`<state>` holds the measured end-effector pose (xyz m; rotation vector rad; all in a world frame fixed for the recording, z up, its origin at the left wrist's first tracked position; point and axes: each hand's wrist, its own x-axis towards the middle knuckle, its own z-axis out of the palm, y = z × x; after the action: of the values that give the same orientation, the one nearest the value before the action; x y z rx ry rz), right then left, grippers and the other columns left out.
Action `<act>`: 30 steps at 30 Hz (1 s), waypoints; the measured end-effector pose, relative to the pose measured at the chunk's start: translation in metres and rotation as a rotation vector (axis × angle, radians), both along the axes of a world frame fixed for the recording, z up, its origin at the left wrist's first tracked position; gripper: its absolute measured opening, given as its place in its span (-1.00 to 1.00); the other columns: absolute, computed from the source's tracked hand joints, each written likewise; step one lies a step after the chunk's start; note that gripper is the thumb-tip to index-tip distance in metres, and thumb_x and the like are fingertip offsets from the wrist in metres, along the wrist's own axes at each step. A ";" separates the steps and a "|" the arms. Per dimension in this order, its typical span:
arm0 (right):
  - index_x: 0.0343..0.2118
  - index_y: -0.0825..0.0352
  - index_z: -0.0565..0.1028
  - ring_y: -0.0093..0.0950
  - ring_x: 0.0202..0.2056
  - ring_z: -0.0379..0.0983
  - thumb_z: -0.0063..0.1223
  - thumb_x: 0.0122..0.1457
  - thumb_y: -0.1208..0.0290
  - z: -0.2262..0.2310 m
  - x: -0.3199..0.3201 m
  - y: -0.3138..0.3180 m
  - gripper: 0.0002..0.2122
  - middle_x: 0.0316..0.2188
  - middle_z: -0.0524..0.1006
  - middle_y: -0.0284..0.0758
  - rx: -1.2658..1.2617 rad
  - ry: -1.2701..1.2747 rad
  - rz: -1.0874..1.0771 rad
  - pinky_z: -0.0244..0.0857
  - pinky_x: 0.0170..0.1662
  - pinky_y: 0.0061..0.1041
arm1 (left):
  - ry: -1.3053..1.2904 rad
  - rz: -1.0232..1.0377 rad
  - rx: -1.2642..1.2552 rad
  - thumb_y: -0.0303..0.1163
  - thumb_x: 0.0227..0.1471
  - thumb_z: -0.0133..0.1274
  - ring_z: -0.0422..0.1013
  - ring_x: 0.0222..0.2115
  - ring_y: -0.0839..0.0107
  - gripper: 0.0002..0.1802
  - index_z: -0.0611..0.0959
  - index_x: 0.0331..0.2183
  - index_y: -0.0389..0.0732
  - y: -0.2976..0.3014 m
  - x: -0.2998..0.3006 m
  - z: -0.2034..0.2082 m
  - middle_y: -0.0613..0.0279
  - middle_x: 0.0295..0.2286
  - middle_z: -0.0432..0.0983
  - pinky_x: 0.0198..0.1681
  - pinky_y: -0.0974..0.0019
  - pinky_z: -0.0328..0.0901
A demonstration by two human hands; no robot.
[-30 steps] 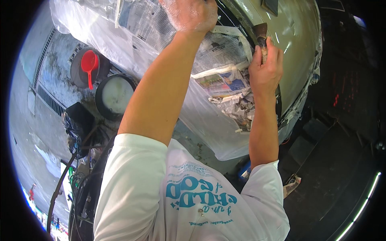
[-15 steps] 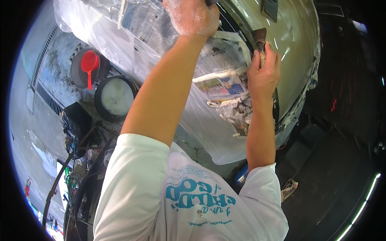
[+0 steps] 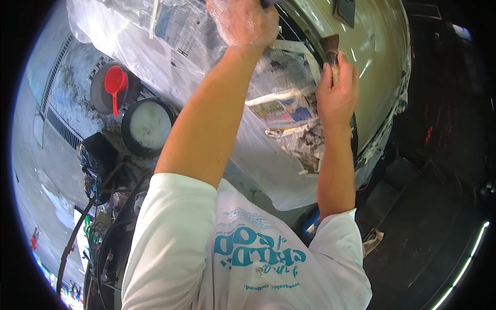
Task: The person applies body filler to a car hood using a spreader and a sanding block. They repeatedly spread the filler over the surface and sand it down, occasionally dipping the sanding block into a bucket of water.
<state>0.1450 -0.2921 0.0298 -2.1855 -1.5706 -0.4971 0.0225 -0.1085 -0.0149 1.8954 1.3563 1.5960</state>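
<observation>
My right hand (image 3: 338,95) is closed round the light handle of a scraper (image 3: 330,47). The scraper's broad dark-brown blade points away from me, over the edge of a glossy gold-beige car panel (image 3: 382,67). My left hand (image 3: 243,23), wet with white suds, is at the top of the view above newspaper masking (image 3: 186,31). Its fingertips are cut off by the frame, and a dark grey thing (image 3: 269,2) shows beside the hand, too little of it to name. A dark flat block (image 3: 345,11) rests on the panel beyond the scraper.
Clear plastic sheeting (image 3: 268,178) and taped newspaper cover the area left of the panel. On the floor to the left stand a black tub (image 3: 130,142) of cloudy liquid and a red dipper (image 3: 114,81) on a dark round lid or basin. A dark bag (image 3: 98,152) sits below them.
My right hand and the scraper have shifted slightly left and away from me. My left hand has moved a little left. The block on the panel stays put.
</observation>
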 end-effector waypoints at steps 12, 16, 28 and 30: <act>0.11 0.35 0.54 -0.02 -0.25 0.59 0.30 0.22 0.47 0.005 0.007 0.028 -0.62 -0.20 0.56 -0.09 -0.002 0.019 0.093 0.51 -0.24 -0.11 | 0.014 -0.010 0.022 -0.52 -0.30 0.13 0.29 0.10 -0.24 -0.20 0.52 0.13 -0.19 -0.002 -0.001 0.003 -0.16 0.00 0.40 0.25 -0.20 0.14; 0.10 0.34 0.54 0.01 -0.25 0.59 0.29 0.23 0.47 0.001 0.003 0.010 -0.63 -0.20 0.57 -0.07 0.003 0.123 0.062 0.50 -0.24 -0.10 | 0.013 -0.005 0.002 -0.52 -0.30 0.13 0.29 0.09 -0.24 -0.19 0.52 0.14 -0.20 -0.009 -0.002 0.003 -0.17 0.00 0.41 0.24 -0.21 0.14; 0.12 0.30 0.53 -0.07 -0.32 0.61 0.27 0.25 0.44 0.005 -0.008 0.032 -0.62 -0.20 0.54 -0.10 -0.021 0.021 0.017 0.51 -0.31 -0.13 | 0.029 -0.021 -0.049 -0.54 -0.36 0.17 0.25 0.17 -0.23 -0.10 0.49 0.18 -0.17 -0.004 -0.003 0.007 -0.14 0.05 0.39 0.33 -0.21 0.07; 0.10 0.31 0.53 -0.07 -0.31 0.62 0.27 0.25 0.45 0.001 -0.009 0.023 -0.64 -0.20 0.54 -0.11 0.001 0.018 -0.004 0.52 -0.32 -0.14 | 0.079 0.029 -0.022 -0.51 -0.19 0.15 0.34 0.09 -0.23 -0.28 0.55 0.13 -0.22 -0.009 -0.001 0.009 -0.19 0.01 0.47 0.30 -0.10 0.16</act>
<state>0.1362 -0.2688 0.0308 -2.1870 -1.5565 -0.4780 0.0218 -0.1171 -0.0062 1.9530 1.4333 1.5283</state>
